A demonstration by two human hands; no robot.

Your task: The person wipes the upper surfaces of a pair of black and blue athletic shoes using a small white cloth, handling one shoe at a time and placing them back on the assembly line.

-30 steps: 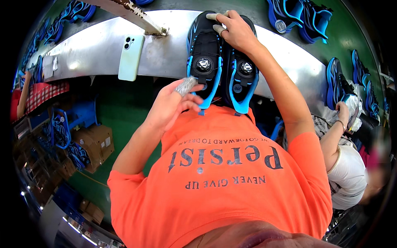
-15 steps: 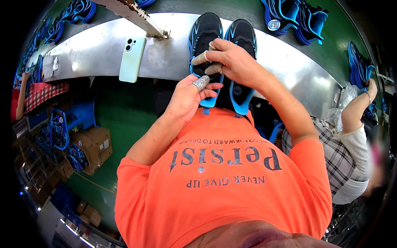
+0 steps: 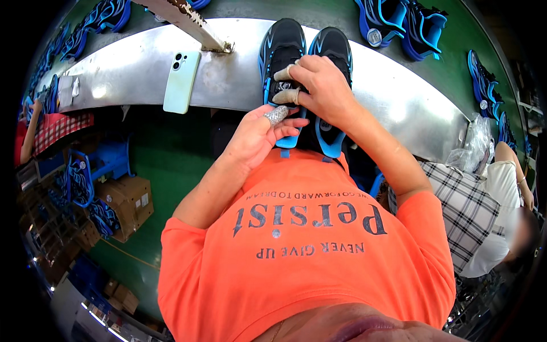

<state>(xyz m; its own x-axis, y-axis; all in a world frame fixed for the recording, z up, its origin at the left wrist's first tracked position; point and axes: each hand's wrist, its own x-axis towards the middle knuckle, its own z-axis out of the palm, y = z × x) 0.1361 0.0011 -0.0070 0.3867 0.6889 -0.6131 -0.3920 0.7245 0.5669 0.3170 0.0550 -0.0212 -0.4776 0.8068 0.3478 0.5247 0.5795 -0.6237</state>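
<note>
Two black sneakers [image 3: 331, 52] with bright blue soles and linings stand side by side on the metal bench edge, toes pointing away from me. My left hand [image 3: 257, 135] is at the heel end of the left sneaker [image 3: 283, 37], its silver-wrapped thumb and its fingers closed about the collar. Over that sneaker's lacing, my right hand [image 3: 326, 91] is bent inward, with pale covers on its thumb and index finger. A small label on the tongue shows between those two fingertips. Whatever the right fingers pinch is hidden.
A pale green phone [image 3: 182, 82] lies on the metal bench [image 3: 137, 68], left of a rusty post [image 3: 196, 28]. More sneakers [image 3: 424, 31] rest on the green surface beyond. Co-workers sit at both sides, one in a plaid apron [image 3: 461, 196]. Cardboard boxes [image 3: 128, 202] stand lower left.
My right thumb and index finger have spread a little, uncovering the tongue label. My left hand stays almost in place. The right co-worker's hand has left the sneaker there and dropped lower.
</note>
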